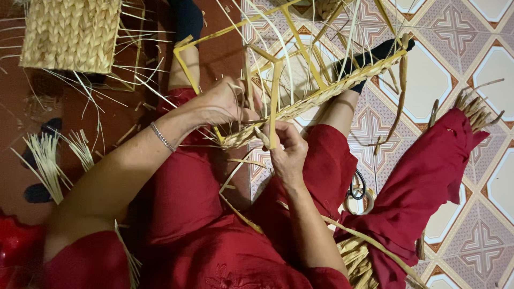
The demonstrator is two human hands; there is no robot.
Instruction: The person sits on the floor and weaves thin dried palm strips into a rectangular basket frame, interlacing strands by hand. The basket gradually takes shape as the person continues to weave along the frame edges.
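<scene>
Left hand [225, 104] gripping braided rim of half-woven basket [321, 93] over lap | right hand [286, 152] pinching upright straw strip [274, 107] | base row woven, yellow frame [300, 48] above bare | finished basket [69, 32] far left on floor.

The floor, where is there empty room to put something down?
Bare tiled floor lies right of the half-woven basket frame, above the red cloth bundle. Another patch sits at the far right edge. It is crowded around both hands, and loose straw litters the dark floor by the finished woven basket.
</scene>
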